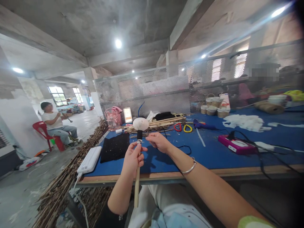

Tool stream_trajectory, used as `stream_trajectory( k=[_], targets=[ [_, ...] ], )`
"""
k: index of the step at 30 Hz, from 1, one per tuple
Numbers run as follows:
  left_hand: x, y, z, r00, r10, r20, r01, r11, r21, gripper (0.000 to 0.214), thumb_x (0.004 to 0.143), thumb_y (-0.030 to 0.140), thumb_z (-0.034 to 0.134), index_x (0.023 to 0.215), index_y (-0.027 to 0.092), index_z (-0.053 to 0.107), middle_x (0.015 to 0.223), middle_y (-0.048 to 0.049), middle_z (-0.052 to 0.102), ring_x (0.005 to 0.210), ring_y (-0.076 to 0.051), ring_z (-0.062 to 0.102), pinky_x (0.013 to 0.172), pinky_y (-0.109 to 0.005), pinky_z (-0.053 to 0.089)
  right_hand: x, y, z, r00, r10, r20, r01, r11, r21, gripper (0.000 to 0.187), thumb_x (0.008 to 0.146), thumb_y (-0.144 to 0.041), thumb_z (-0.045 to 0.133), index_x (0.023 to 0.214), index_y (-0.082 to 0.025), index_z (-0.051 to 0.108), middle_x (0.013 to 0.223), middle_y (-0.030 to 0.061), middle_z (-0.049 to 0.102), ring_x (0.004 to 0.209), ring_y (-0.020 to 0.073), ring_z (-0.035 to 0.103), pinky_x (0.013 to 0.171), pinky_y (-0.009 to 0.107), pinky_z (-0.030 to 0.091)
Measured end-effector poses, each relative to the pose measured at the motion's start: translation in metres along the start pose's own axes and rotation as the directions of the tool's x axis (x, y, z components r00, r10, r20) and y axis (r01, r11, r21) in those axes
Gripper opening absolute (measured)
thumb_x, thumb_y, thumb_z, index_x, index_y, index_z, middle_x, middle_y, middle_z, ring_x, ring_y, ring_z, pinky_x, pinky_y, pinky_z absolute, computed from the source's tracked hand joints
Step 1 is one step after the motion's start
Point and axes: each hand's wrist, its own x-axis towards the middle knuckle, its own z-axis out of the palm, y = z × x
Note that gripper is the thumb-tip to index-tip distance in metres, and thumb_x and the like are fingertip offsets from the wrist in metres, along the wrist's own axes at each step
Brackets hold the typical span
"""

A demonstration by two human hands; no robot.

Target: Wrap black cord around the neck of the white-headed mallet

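Left hand [134, 155]: fingers and thumb wrapped around the handle [137, 190] of a padded mallet [137, 177], held near upright with its lower end jutting below the fist.
Right hand [157, 142]: thumb and forefinger pinched together just beside the neck of the mallet; whether a strand is between them, I cannot tell.
White head [141, 124]: directly above the left hand; looks soft and light, likely to dent or smudge if squeezed.
Black wrap [139, 135]: between head and left hand; seems snug, a little yielding.
Pale windings [139, 142]: just above the left thumb; thin, probably apt to slip if rubbed.
Best hold: the handle, apparently stiff, smooth wood; close under the windings should steady the head without pressing it.
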Motion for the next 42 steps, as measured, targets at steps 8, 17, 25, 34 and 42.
stream_trajectory(
  k=[8,17,25,34,42],
  targets=[
    [0.004,-0.003,-0.002,0.998,-0.036,0.056,0.046,0.981,-0.189,0.037,0.066,0.037,0.069,0.085,0.021,0.042,0.066,0.0059,0.051,0.035,0.002,0.025,0.03,-0.008,0.014,-0.004,-0.004,0.005,0.995,0.061,0.081,-0.069,0.992,0.107,0.041,0.062,-0.038,0.066,0.047,-0.019,0.033,0.035,-0.0101,0.026,0.033,0.0031,0.017,0.036,0.021,0.01],
    [0.0,0.001,-0.004,0.96,-0.191,0.207,0.257,0.892,-0.372,0.018,0.08,0.03,0.056,0.077,0.017,0.044,0.053,0.0065,0.044,0.031,0.002,0.022,0.027,-0.006,0.015,-0.002,0.0,0.005,0.987,0.107,0.118,-0.128,0.975,0.181,0.039,0.061,-0.039,0.069,0.05,-0.018,0.038,0.034,-0.0111,0.025,0.032,0.0029,0.016,0.033,0.02,0.007],
    [-0.005,0.003,-0.009,0.834,-0.379,0.402,0.535,0.733,-0.42,0.02,0.087,0.032,0.044,0.086,0.017,0.057,0.045,0.0066,0.031,0.028,0.0,0.019,0.023,-0.008,0.015,-0.007,-0.003,-0.003,0.939,0.136,0.316,-0.242,0.913,0.328,0.034,0.06,-0.034,0.072,0.082,-0.015,0.055,0.051,-0.0073,0.048,0.034,0.0003,0.016,0.033,0.017,0.006],
    [0.008,-0.022,0.009,0.999,0.027,-0.041,-0.02,0.987,0.158,0.042,0.075,0.04,0.06,0.108,0.02,0.043,0.075,-0.0005,0.059,0.041,-0.006,0.048,0.033,-0.015,0.034,0.004,0.007,0.004,0.997,0.076,0.021,-0.078,0.991,0.113,0.025,0.065,-0.031,0.067,0.065,-0.016,0.047,0.038,-0.0115,0.031,0.031,0.0019,0.017,0.031,0.019,0.008],
    [0.017,-0.024,0.004,0.993,0.11,-0.04,-0.099,0.971,0.216,0.042,0.069,0.041,0.063,0.099,0.022,0.042,0.065,0.0062,0.051,0.033,-0.001,0.029,0.029,-0.014,0.02,0.0,-0.003,-0.004,0.994,0.112,0.001,-0.111,0.986,-0.126,0.026,0.07,-0.039,0.059,0.066,-0.014,0.053,0.039,-0.0103,0.031,0.035,0.0033,0.019,0.036,0.021,0.011]
  ],
)
